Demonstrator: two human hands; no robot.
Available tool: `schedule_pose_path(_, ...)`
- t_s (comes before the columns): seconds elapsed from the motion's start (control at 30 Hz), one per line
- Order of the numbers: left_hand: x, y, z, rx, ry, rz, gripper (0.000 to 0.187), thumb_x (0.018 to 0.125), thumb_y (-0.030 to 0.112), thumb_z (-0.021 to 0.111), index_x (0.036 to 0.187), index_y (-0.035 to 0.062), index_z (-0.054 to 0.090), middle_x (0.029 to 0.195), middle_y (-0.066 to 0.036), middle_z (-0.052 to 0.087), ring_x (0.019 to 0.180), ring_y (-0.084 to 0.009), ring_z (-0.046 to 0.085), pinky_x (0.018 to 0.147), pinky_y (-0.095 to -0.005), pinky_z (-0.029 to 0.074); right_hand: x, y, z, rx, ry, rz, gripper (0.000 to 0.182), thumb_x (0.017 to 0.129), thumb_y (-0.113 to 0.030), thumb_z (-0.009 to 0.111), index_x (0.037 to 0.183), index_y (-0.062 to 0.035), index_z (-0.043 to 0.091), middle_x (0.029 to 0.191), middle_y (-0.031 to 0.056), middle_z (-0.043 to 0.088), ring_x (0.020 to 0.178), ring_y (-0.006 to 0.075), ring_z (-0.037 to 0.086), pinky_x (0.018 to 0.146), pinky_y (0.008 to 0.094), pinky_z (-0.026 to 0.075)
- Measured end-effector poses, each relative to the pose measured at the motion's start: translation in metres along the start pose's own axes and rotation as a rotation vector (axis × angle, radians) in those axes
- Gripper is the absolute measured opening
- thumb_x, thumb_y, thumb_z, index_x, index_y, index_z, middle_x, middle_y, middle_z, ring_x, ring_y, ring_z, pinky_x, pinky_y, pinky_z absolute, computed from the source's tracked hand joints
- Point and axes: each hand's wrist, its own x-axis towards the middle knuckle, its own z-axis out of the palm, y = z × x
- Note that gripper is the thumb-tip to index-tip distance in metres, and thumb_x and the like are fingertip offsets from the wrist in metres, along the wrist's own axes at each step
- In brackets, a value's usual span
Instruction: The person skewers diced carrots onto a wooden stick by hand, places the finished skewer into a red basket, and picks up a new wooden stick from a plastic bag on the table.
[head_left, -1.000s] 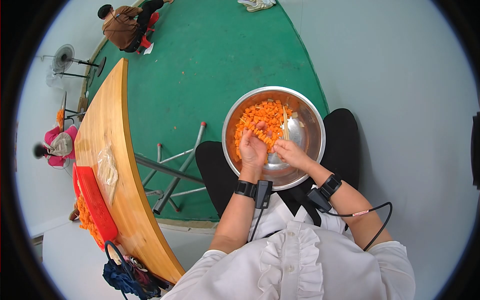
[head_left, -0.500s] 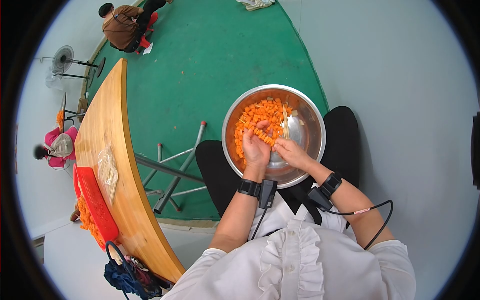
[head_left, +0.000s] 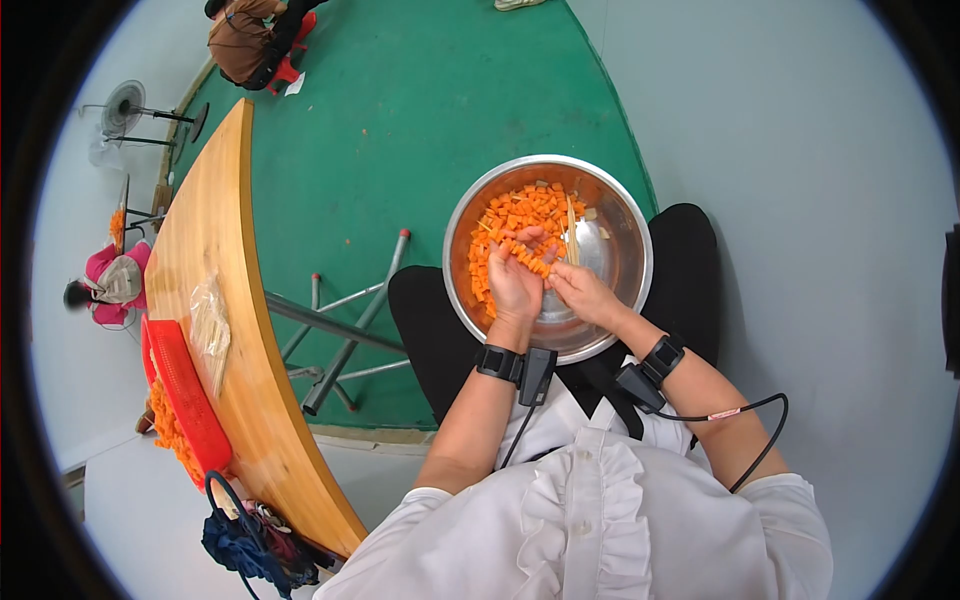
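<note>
A steel bowl (head_left: 643,285) rests on my lap, with orange carrot pieces (head_left: 528,207) heaped along its far and left sides. Several thin bamboo sticks (head_left: 572,230) lie in it, to the right of the pile. Above the bowl, a row of carrot pieces on a skewer (head_left: 527,257) lies across the fingers of my left hand (head_left: 514,288), which are curled around it with the palm up. My right hand (head_left: 588,293) pinches the near right end of that row; the stick itself is mostly hidden.
To my left stands a wooden table (head_left: 262,440) holding a bag of sticks (head_left: 209,325) and a red basket (head_left: 187,400) beside more carrot pieces (head_left: 168,425). Metal table legs (head_left: 350,340) reach near my knee. A dark blue bag (head_left: 235,540) is at the table's near end. Two people sit farther off.
The view has shifted slightly, so the surroundings sit a little higher in it. Both hands stay over the bowl on the carrot skewer, with barely any change in their grip.
</note>
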Motion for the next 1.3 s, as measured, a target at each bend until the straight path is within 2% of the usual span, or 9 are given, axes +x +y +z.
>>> schedule_pose_path(0.17, 0.002, 0.008, -0.002, -0.036, 0.036, 0.045, 0.026, 0.085, 0.024, 0.034, 0.106, 0.0112, 0.044, 0.105, -0.012, 0.053, 0.097, -0.0232, 0.047, 0.088, -0.044, 0.038, 0.003, 0.003, 0.0, -0.002, 0.009, 0.025, 0.022, 0.087, -0.018, 0.045, 0.081, 0.0018, 0.054, 0.074, 0.0144, 0.059, 0.071, 0.0236, 0.058, 0.066, 0.0335, 0.044)
schedule_pose_path(0.27, 0.001, 0.01, -0.005, 0.0, -0.031, 0.049, 0.025, 0.085, 0.025, 0.038, 0.104, 0.0103, 0.045, 0.104, -0.012, 0.054, 0.096, -0.0228, 0.046, 0.086, -0.042, 0.037, 0.005, 0.01, 0.002, 0.037, 0.049, -0.034, 0.02, 0.089, -0.017, 0.046, 0.081, -0.0018, 0.056, 0.057, 0.0009, 0.046, 0.053, 0.0091, 0.044, 0.051, 0.0258, 0.038)
schedule_pose_path(0.37, 0.003, 0.009, -0.01, -0.08, -0.054, 0.015, 0.025, 0.09, 0.024, 0.032, 0.104, 0.0075, 0.046, 0.106, -0.014, 0.055, 0.098, -0.0228, 0.047, 0.085, -0.0385, 0.037, 0.004, 0.011, 0.002, -0.042, 0.093, -0.08, 0.02, 0.088, -0.017, 0.047, 0.081, -0.0012, 0.056, 0.058, 0.0026, 0.047, 0.054, 0.0097, 0.046, 0.052, 0.0266, 0.039)
schedule_pose_path(0.47, 0.008, 0.008, -0.013, -0.055, -0.033, 0.012, 0.023, 0.085, 0.023, 0.038, 0.101, 0.0088, 0.047, 0.102, -0.012, 0.055, 0.096, -0.0228, 0.046, 0.086, -0.0412, 0.036, 0.004, 0.011, 0.001, -0.07, 0.062, -0.055, 0.024, 0.087, -0.021, 0.045, 0.082, 0.0007, 0.055, 0.076, 0.0191, 0.059, 0.075, 0.0316, 0.059, 0.067, 0.0374, 0.044)
schedule_pose_path(0.57, 0.007, 0.007, -0.011, -0.045, -0.022, 0.023, 0.022, 0.086, 0.022, 0.036, 0.1, 0.0088, 0.047, 0.104, -0.013, 0.055, 0.096, -0.023, 0.046, 0.087, -0.0412, 0.036, 0.004, 0.006, 0.0, -0.087, 0.034, -0.009, 0.025, 0.087, -0.021, 0.044, 0.082, 0.0007, 0.055, 0.077, 0.02, 0.059, 0.077, 0.0339, 0.059, 0.068, 0.0389, 0.044)
schedule_pose_path(1.07, 0.006, 0.0, -0.01, 0.047, 0.035, 0.014, 0.024, 0.087, 0.023, 0.026, 0.094, 0.0109, 0.045, 0.113, -0.014, 0.053, 0.101, -0.025, 0.046, 0.086, -0.0446, 0.037, 0.004, 0.014, 0.005, -0.108, 0.077, -0.092, 0.023, 0.087, -0.019, 0.043, 0.082, 0.0019, 0.052, 0.077, 0.0199, 0.06, 0.076, 0.0371, 0.059, 0.067, 0.041, 0.045)
schedule_pose_path(1.17, 0.008, -0.002, -0.015, 0.07, 0.035, -0.006, 0.026, 0.087, 0.024, 0.025, 0.095, 0.0107, 0.046, 0.116, -0.014, 0.051, 0.1, -0.0253, 0.046, 0.086, -0.0443, 0.037, 0.004, 0.015, 0.003, -0.182, 0.078, -0.102, 0.02, 0.088, -0.015, 0.045, 0.082, 0.0019, 0.052, 0.073, 0.0168, 0.058, 0.07, 0.0254, 0.059, 0.065, 0.0339, 0.044)
schedule_pose_path(1.27, 0.003, 0.002, -0.007, 0.024, 0.043, -0.011, 0.028, 0.087, 0.025, 0.025, 0.097, 0.0104, 0.046, 0.117, -0.014, 0.05, 0.1, -0.0254, 0.047, 0.085, -0.0443, 0.038, 0.004, 0.012, 0.003, -0.183, 0.08, -0.09, 0.019, 0.087, -0.015, 0.045, 0.081, 0.0016, 0.052, 0.072, 0.0163, 0.058, 0.069, 0.0252, 0.059, 0.064, 0.0336, 0.044)
schedule_pose_path(1.3, 0.004, 0.002, -0.005, 0.009, 0.04, -0.007, 0.028, 0.088, 0.025, 0.026, 0.1, 0.0099, 0.046, 0.116, -0.015, 0.051, 0.098, -0.0245, 0.047, 0.083, -0.043, 0.038, 0.005, 0.011, 0.003, -0.169, 0.084, -0.094, 0.02, 0.087, -0.016, 0.045, 0.082, 0.0013, 0.052, 0.073, 0.0184, 0.058, 0.071, 0.0296, 0.058, 0.064, 0.0362, 0.044)
